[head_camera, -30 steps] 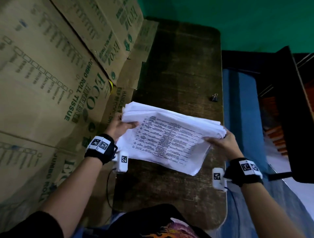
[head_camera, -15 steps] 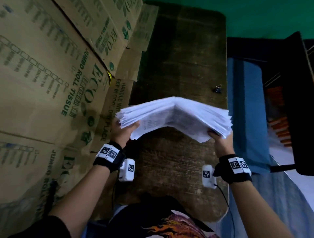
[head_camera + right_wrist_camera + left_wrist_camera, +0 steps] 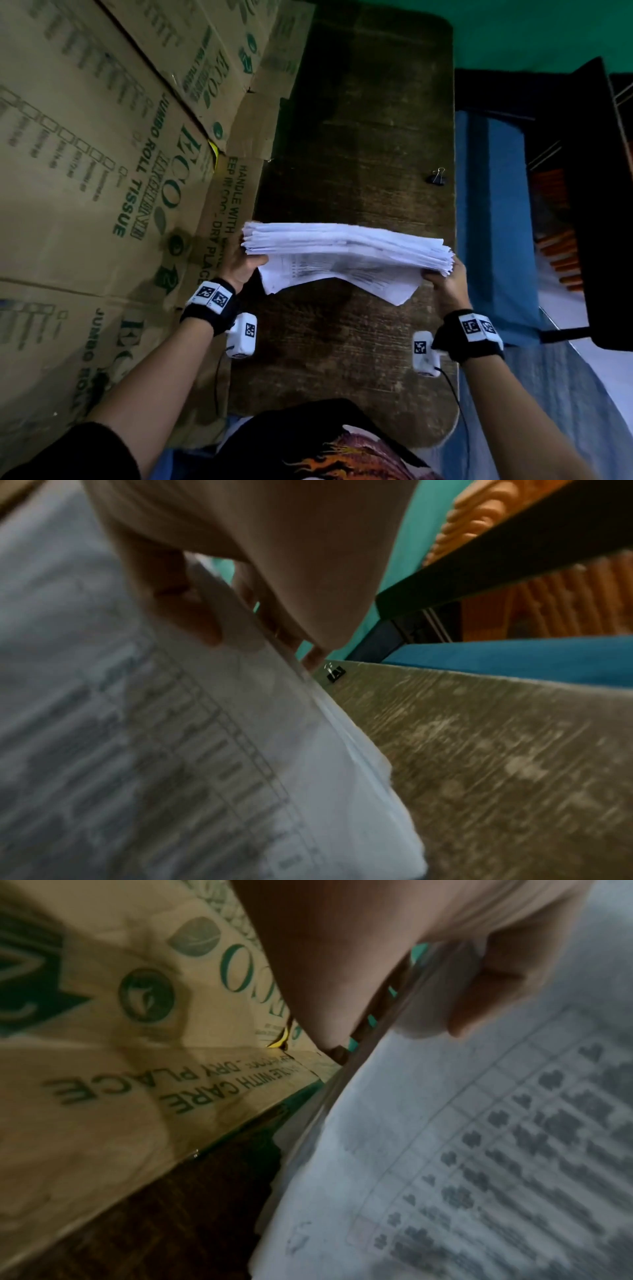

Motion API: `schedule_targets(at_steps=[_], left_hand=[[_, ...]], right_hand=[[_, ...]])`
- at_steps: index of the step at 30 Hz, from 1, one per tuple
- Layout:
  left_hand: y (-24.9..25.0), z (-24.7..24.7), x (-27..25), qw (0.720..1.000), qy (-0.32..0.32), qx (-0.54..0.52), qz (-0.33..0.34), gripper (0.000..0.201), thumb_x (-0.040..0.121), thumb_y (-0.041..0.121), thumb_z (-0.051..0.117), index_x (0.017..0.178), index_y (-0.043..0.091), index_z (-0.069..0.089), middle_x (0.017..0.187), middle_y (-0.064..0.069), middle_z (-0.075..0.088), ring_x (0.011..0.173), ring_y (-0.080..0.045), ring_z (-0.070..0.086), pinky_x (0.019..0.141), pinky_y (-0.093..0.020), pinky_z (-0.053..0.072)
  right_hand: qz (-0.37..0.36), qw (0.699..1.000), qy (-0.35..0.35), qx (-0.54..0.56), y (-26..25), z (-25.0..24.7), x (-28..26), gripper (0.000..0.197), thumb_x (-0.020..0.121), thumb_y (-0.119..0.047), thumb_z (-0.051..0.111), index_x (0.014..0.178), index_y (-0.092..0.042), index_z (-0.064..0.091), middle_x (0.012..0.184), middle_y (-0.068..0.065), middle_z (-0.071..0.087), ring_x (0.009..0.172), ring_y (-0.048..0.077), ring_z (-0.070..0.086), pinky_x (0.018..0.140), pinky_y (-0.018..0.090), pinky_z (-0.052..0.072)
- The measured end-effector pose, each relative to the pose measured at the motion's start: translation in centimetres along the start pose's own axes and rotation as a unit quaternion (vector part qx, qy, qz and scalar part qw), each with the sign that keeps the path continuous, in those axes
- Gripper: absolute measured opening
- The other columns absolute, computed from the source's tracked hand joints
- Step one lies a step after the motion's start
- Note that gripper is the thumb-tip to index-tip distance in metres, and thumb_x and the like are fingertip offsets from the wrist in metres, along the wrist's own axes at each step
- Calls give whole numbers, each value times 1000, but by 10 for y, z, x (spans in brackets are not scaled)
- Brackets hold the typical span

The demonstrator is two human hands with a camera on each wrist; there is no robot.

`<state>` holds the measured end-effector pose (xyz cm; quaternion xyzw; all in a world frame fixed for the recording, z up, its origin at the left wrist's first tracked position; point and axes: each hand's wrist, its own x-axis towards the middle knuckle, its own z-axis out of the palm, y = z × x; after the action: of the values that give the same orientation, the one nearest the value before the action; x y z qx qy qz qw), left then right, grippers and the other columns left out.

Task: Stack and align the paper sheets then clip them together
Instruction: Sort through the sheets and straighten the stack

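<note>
The cardboard boxes [image 3: 102,154] stand along the left of the wooden table [image 3: 359,359]; they appear closed, and nothing of their contents can be seen. No other container is in view.

The paper stack [image 3: 346,253] is held up on edge above the middle of the table, its printed face toward the person. One short end is gripped by the left hand [image 3: 239,265], the other by the right hand [image 3: 447,284], each with the thumb curled over the near face and the fingers behind.

The sheets are not yet squared: the edges are fanned at both ends and a few lower corners hang out of line. If the grip is loosened too far during tapping, loose sheets could probably slide out and spill across the table. If it is kept too tight, the sheets would likely stay staggered.

The binder clip [image 3: 436,178] lies well apart near the table's right edge, where it could be knocked off by a careless reach.
</note>
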<state>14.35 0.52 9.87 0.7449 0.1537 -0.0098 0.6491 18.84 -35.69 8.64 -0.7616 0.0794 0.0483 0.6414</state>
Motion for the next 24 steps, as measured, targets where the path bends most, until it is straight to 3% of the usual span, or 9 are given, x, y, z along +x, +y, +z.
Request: schedule_targets(at_steps=[4,7,9,11,13,16,19,22,24], left_hand=[[-1,12,6,996,55,-42,-60,32,57,16,62,89,19,61,92,2,64,81,4,63,72,-20,51],[-18,0,24,987,30,-74,-136,46,59,14,70,105,11,66,109,-11,68,103,-24,66,96,-41,52],[-36,-11,33,980,32,-57,-188,61,53,20,81,111,11,66,116,-10,68,111,-31,63,103,-54,45],[-18,-10,31,987,61,-2,-148,60,53,15,85,110,10,67,115,-9,68,109,-28,65,102,-49,47],[8,-2,30,993,56,62,-78,67,62,1,81,124,6,55,124,-8,61,112,-22,60,98,-36,50],[53,15,27,996,30,74,30,83,65,-4,81,134,18,41,136,-2,47,118,-11,49,87,-13,47],[90,35,24,983,-55,89,149,82,61,10,87,131,24,47,137,1,46,127,-8,44,101,-27,46],[119,57,19,977,-128,16,171,67,64,15,86,121,30,55,118,5,62,112,-4,59,95,-26,50],[121,69,15,976,-115,-24,184,47,70,7,81,110,24,64,98,8,69,94,-2,64,84,-24,52]], right_hand=[[-25,1000,13,-1,-11,15,-2,42,62,-2,61,103,7,61,84,-12,71,71,-16,60,67,6,46],[-46,999,16,20,-37,15,7,22,68,-3,67,89,-10,68,76,-17,72,73,-3,62,68,18,50],[-80,997,-1,15,-63,12,15,23,69,-1,73,87,-16,71,76,-18,72,72,-1,61,67,21,51],[-137,990,-35,-5,-94,12,23,28,70,5,76,87,-17,73,76,-20,72,72,-3,60,67,18,50],[-190,978,-77,-27,-126,14,30,34,70,10,74,83,-21,75,73,-21,70,72,-5,58,66,16,46],[-254,954,-141,-77,-165,21,34,34,67,13,66,77,-18,72,68,-15,64,67,-1,53,60,18,40],[-297,924,-170,-171,-188,32,39,50,64,22,61,88,-19,75,74,8,67,69,16,60,60,32,45],[-349,877,-159,-288,-204,45,38,51,62,13,53,90,-23,78,79,0,70,75,21,67,62,44,52],[-380,846,-147,-345,-212,52,28,54,64,5,49,96,-29,75,82,-6,71,79,20,68,63,43,53]])
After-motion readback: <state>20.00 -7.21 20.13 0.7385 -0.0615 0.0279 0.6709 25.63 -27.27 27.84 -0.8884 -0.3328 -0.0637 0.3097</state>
